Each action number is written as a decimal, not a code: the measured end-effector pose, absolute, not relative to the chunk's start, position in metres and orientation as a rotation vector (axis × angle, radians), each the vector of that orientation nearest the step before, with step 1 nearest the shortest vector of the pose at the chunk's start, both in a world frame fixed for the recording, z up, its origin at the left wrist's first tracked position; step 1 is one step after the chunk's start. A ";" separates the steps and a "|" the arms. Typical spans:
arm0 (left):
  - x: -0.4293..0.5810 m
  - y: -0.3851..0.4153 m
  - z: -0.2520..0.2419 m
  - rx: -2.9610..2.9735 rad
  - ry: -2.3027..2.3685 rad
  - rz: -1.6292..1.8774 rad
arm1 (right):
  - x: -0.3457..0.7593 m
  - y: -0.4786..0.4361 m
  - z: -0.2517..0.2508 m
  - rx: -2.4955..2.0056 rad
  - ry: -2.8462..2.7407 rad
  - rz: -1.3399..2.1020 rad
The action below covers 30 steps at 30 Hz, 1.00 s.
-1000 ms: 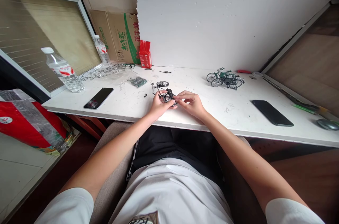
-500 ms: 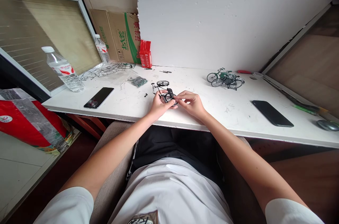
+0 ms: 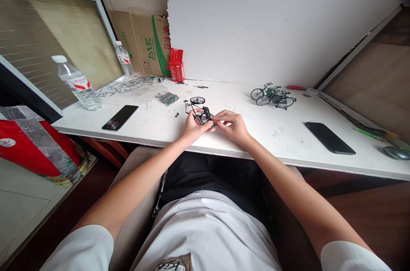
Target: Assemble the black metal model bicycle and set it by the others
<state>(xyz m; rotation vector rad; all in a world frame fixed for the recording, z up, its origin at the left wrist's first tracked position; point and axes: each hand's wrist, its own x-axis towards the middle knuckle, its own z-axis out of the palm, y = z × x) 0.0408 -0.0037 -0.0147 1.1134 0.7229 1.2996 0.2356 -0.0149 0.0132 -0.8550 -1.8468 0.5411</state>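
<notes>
A small black model bicycle (image 3: 205, 113) is over the white table near its front edge, with a spoked wheel (image 3: 197, 100) at its far end. My left hand (image 3: 194, 129) is closed round the bicycle's near wheel end, thumb on top. From the right, my right hand (image 3: 233, 125) pinches with thumb and forefinger at that same end, touching my left thumb's tip. What lies in the pinch is too small and hidden to make out. A tiny black part (image 3: 177, 114) lies on the table, left of the bicycle.
Finished-looking model bicycles (image 3: 272, 95) stand at the back right. Phones lie at left (image 3: 120, 117) and right (image 3: 329, 137). A bag of parts (image 3: 168, 98), sprue frames (image 3: 134, 85), water bottles (image 3: 78, 83) and a red box (image 3: 177, 66) are on the left side.
</notes>
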 end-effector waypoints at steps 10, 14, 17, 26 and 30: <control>0.041 -0.004 -0.015 1.100 0.712 1.287 | 0.237 -0.013 0.012 -0.858 -1.866 0.560; 0.041 -0.005 -0.013 1.096 0.721 1.283 | 0.237 -0.014 0.012 -0.862 -1.875 0.562; 0.040 -0.005 -0.012 1.095 0.730 1.281 | 0.237 -0.014 0.013 -0.871 -1.873 0.576; 0.040 -0.006 -0.009 1.046 0.720 1.271 | 0.237 -0.011 0.013 -0.930 -1.826 0.689; 0.040 -0.006 -0.008 1.041 0.728 1.261 | 0.237 -0.011 0.014 -0.921 -1.825 0.694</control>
